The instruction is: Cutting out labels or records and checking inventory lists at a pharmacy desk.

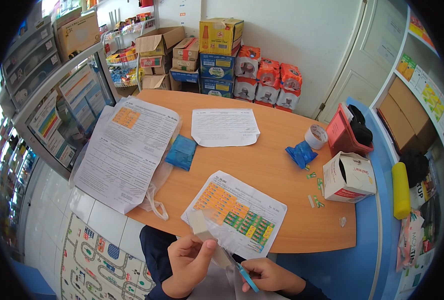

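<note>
My left hand (191,264) is closed on a pale, flat strip (200,224), thumb on top, above the table's near edge. What the strip is made of I cannot tell. Blue-handled scissors (247,278) are in my right hand (271,276), fingers closed at the handles. Their blades reach toward the lower end of the strip, partly blurred. Just beyond both hands lies a printed sheet (269,202) with rows of orange stickers (216,196) and green-and-red small packets or stickers (249,222) on it.
Stacked printed sheets (127,170) and a blue packet (182,152) lie left on the wooden table (282,115); another sheet (224,127) is farther back. At right stand a tape roll (316,137), crumpled blue wrapper (302,154), white box (349,177) and red basket (347,132).
</note>
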